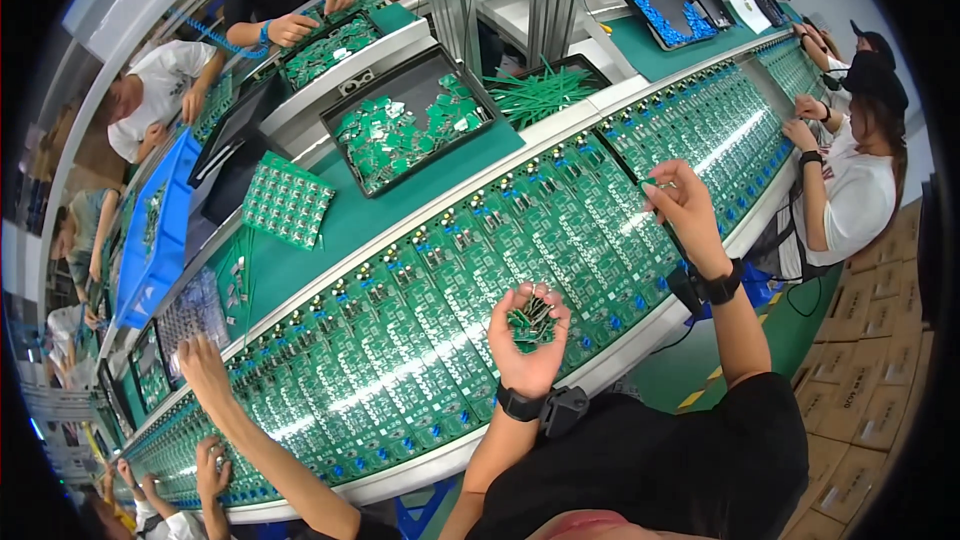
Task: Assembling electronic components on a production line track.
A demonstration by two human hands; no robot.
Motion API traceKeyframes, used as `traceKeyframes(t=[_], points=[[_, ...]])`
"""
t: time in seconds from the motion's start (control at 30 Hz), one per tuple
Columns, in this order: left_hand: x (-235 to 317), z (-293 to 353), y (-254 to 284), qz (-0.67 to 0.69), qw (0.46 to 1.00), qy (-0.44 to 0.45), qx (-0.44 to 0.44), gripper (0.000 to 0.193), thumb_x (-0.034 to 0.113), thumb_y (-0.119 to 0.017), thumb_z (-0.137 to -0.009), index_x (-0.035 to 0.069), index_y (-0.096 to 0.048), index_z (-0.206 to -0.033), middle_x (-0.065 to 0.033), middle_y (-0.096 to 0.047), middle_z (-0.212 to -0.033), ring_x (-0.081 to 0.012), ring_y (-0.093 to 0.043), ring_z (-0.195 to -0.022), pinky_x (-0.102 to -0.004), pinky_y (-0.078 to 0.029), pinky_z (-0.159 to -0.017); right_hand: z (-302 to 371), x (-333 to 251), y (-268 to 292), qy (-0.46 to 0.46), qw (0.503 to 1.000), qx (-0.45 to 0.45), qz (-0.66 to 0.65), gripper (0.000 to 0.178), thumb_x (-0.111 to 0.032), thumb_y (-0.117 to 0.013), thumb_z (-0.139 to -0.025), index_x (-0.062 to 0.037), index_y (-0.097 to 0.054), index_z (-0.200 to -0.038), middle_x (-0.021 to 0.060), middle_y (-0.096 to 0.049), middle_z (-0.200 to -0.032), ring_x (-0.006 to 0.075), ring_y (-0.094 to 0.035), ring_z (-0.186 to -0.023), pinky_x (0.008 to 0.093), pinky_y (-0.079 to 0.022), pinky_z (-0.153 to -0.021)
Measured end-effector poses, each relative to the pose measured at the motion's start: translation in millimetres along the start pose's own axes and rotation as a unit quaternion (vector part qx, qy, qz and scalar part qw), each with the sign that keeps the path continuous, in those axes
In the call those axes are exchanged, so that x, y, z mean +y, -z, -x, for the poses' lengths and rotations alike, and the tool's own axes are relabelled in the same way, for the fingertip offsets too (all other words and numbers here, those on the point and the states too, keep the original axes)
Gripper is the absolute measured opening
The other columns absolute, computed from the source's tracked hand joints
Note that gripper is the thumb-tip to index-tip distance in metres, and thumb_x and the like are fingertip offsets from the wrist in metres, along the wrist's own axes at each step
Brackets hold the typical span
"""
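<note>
My left hand (522, 360) is turned palm up over the row of panels, its fingers curled round a pile of small green circuit boards (533, 325). Further right and higher up, my right hand (690, 215) pinches a small green circuit board (650, 183) between thumb and fingertips. It hovers just above the far part of the green circuit board panels (560, 250), beside a dark gap between two of them. Blue, black and yellow parts stand along the panels' edges. Whether the pinched board touches a panel is hard to tell.
Across the line lies a black tray (480, 125) of small green boards, next to a tray of green strips (550, 95). A gridded board panel (288, 200) and a blue bin (160, 230) are at left. A co-worker's arm (250, 430) reaches in from lower left; others work around.
</note>
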State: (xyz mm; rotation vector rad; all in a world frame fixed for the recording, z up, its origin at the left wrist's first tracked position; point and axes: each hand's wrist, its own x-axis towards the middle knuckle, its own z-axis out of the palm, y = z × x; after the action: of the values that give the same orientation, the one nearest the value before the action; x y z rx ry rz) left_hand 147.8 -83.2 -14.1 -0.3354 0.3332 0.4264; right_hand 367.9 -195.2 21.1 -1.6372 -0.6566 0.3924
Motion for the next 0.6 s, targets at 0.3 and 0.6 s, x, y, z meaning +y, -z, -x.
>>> traceKeyframes(t=[0.3, 0.6], points=[[2, 1, -5, 0.002, 1.000, -0.013, 0.016, 0.012, 0.015, -0.052, -0.083, 0.003, -0.052, -0.083, -0.0048, -0.048, -0.081, -0.0151, -0.045, -0.076, -0.0267, -0.038, -0.066, -66, 38, 34, -0.019, 0.998, -0.040, 0.038, 0.015, -0.007, -0.056, -0.083, -0.0034, -0.056, -0.097, 0.0023, -0.058, -0.083, 0.0093, -0.059, -0.073, 0.0204, -0.045, -0.057], [3, -1, -5, -0.004, 1.000, -0.020, 0.007, 0.014, 0.017, -0.051, -0.084, 0.003, -0.052, -0.084, -0.0052, -0.048, -0.080, -0.0152, -0.044, -0.077, -0.0261, -0.037, -0.065, -126, 64, 38, 0.012, 0.949, -0.071, 0.307, 0.014, -0.002, -0.061, -0.071, -0.0022, -0.059, -0.085, 0.0067, -0.061, -0.071, 0.0139, -0.061, -0.068, 0.0256, -0.049, -0.060]])
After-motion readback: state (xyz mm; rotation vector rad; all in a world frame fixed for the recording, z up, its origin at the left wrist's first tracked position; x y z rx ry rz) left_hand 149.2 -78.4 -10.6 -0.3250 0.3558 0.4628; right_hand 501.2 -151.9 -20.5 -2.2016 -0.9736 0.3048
